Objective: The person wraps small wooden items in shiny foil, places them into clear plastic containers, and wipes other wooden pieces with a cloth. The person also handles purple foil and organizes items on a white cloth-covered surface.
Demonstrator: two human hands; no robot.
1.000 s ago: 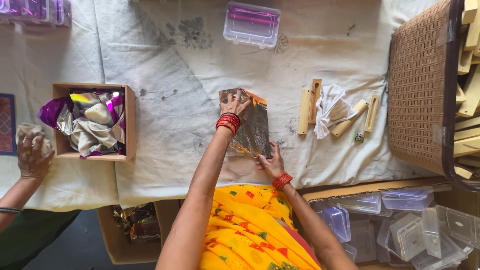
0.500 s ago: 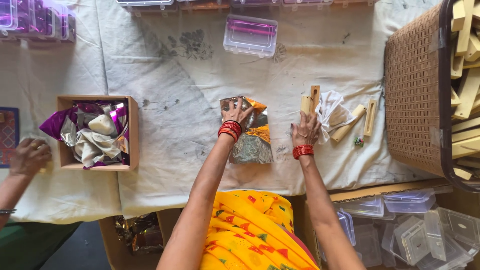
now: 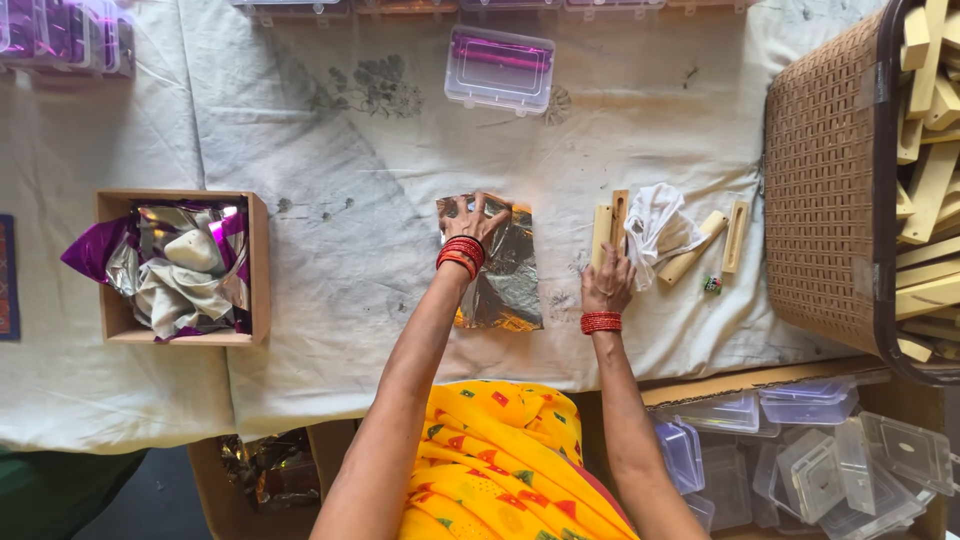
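Observation:
A silver and gold foil sheet lies flat on the white cloth in the middle. My left hand presses on its upper left part, fingers spread, red bangles at the wrist. My right hand rests on the lower end of a pale wooden bar, beside a second bar with a darker edge. Whether the fingers grip the bar is unclear. A crumpled white cloth lies just right of these bars.
A cardboard box of purple and silver foil stands at left. A clear plastic case sits at the back. More wooden pieces lie right, before a brown woven basket. Empty clear cases fill a carton below right.
My right hand left the foil's lower edge and moved right onto the wooden bars. The left hand stayed on the foil. Another person's hand at far left has gone from view.

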